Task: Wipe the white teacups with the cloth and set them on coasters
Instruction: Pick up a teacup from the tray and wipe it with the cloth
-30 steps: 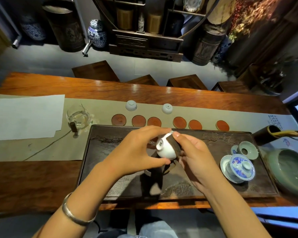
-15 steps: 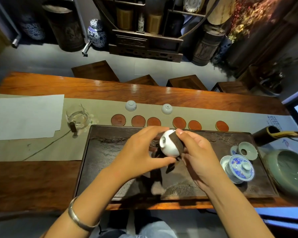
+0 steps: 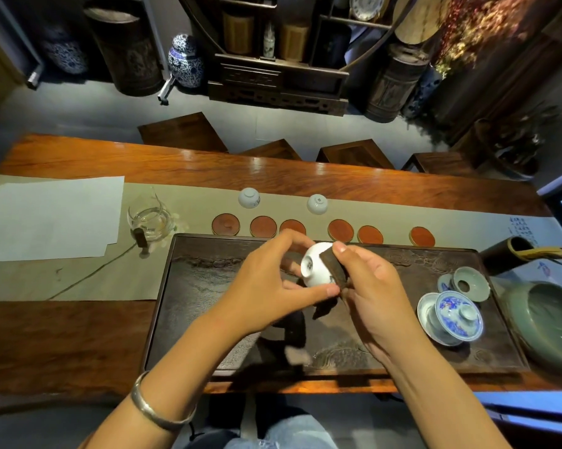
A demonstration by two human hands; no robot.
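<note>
Small white porcelain teacup (image 3: pixel 315 268) held tipped above dark carved tea tray (image 3: pixel 208 286), near its far edge. Left hand (image 3: pixel 266 286) fingers curl around cup, thumb beneath. Right hand (image 3: pixel 370 293) pinches dark brown cloth (image 3: pixel 333 268) against cup's right side.

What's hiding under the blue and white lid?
The blue and white lid sits on a white bowl on the dark tray. Only the bowl's rim shows; the lid covers whatever is inside.
</note>
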